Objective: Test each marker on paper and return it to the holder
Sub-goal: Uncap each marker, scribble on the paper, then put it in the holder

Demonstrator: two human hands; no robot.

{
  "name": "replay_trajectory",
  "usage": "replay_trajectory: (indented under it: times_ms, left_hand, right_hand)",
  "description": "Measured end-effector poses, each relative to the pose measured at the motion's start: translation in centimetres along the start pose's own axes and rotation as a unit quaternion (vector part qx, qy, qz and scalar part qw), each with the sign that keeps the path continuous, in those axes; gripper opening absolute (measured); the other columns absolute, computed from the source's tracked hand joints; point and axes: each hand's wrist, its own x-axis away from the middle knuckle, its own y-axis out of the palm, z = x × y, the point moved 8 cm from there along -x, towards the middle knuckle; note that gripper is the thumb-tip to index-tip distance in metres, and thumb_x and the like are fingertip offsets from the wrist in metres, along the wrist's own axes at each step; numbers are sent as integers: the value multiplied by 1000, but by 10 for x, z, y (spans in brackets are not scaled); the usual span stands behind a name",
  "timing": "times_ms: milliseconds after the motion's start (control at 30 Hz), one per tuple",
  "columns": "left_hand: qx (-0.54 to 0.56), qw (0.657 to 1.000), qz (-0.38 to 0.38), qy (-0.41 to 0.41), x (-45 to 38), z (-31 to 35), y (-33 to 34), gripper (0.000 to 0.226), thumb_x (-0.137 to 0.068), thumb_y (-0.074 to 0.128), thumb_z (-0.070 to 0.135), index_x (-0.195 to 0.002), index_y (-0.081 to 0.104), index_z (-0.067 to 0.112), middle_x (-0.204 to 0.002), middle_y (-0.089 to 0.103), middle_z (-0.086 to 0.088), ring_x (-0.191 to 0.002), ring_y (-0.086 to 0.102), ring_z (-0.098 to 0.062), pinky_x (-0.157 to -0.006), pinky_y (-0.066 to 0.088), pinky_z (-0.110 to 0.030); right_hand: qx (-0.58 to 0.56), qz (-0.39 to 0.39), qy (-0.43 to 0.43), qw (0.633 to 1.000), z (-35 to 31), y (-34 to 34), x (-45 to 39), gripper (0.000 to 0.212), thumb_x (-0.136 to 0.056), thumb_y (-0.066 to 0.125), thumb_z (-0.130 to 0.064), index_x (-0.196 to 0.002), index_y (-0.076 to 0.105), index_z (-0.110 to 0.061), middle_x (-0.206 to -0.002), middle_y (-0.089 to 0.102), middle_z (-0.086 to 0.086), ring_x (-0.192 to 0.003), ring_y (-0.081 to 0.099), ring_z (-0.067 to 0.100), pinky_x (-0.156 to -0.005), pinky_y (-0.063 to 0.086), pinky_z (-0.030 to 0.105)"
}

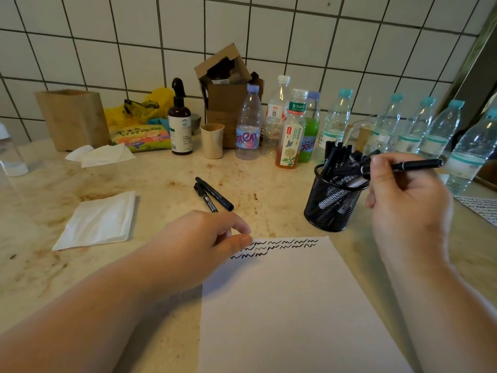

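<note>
A: What's at centre-left?

B: Your left hand presses the white paper sheet on the beige stone worktop, grip loosely curled, holding nothing. Two black markers lie just above it.

A: And right?

B: Your right hand, grip closed around a capped black marker, is beside the black mesh holder.

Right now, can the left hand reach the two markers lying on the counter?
Probably yes: the left hand rests at the paper corner, and the two loose markers lie just beyond its fingers, nothing between.
</note>
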Motion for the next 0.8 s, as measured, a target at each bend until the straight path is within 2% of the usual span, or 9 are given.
replay_trajectory:
  times_ms: [67, 133, 200, 300, 400, 500, 600, 733, 800]
  left_hand:
    - [2, 1000, -1, 0, 0, -1, 0, 60, -68, 22, 86, -107, 54, 54, -78, 66, 18, -64, 61, -4, -55, 52, -27]
    - [-2, 1000, -4, -2, 1, -1, 0, 58, -68, 22, 86, -107, 53, 54, -79, 66, 19, -65, 60, -3, -56, 52, -26]
    - [-12, 1000, -9, 0, 1, 0, 1, 58, -69, 22, 85, -107, 53, 54, -79, 65, 20, -66, 60, -2, -55, 51, -25]
    - [-23, 1000, -15, 2, 1, 0, 3, 50, -77, 30, 80, -110, 54, 52, -82, 65, 21, -67, 61, -3, -55, 51, -25]
    - [-16, 1000, -16, -1, 0, -1, 5, 38, -83, 37, 72, -109, 56, 51, -82, 65, 19, -68, 61, -3, -57, 50, -23]
    - [-7, 1000, -17, -2, -1, -2, 7, 29, -88, 44, 65, -108, 58, 48, -82, 65, 19, -69, 61, -2, -61, 47, -15]
    - [-8, 1000, -20, -2, -1, -3, 7, 27, -89, 45, 62, -108, 58, 48, -83, 64, 23, -70, 60, 2, -61, 45, -10]
    - [-9, 1000, -19, -3, -1, -3, 7, 21, -92, 48, 57, -109, 59, 48, -84, 63, 26, -72, 60, 3, -58, 46, -10]
    - [-12, 1000, -19, -1, -1, -3, 8, 19, -93, 48, 55, -107, 59, 48, -83, 62, 28, -70, 59, 4, -54, 44, -11]
  right_hand:
    - [46, -8, -9, 999, 1, 2, -1, 23, -91, 60, -54, -104, 70, -38, -66, 64, -12, -64, 61, 9, -65, 48, 28]
    - [62, -28, -6, 998, 3, 7, -1, 21, -92, 61, -49, -108, 69, -37, -69, 64, -11, -64, 61, 6, -64, 46, 25]
    - [39, -34, 5, 999, 3, 9, -1, 19, -93, 63, -44, -111, 66, -36, -67, 66, -10, -61, 63, 4, -65, 49, 26]
    - [-39, -21, 10, 999, -1, 6, 0, 11, -93, 63, -42, -104, 61, -40, -69, 69, -10, -56, 63, 8, -63, 55, 30]
    - [-32, -17, -25, 999, -8, 5, 2, 9, -97, 61, -35, -105, 64, -34, -69, 67, -7, -55, 62, 6, -59, 52, 19]
    - [5, -31, -29, 999, -6, 10, 2, 14, -101, 61, -25, -111, 68, -33, -71, 66, -8, -56, 62, 2, -60, 50, 13]
    - [23, -47, -12, 999, -2, 15, 2, 27, -103, 60, -18, -125, 67, -33, -73, 66, -9, -56, 61, -1, -60, 48, 7]
    - [48, -50, 7, 998, -1, 16, 0, 35, -107, 53, -20, -140, 61, -26, -73, 66, -9, -55, 59, -1, -59, 47, 6]
    - [86, -63, 11, 994, -4, 19, -5, 35, -108, 52, -26, -141, 61, -30, -71, 65, -9, -56, 59, 2, -60, 50, 13]
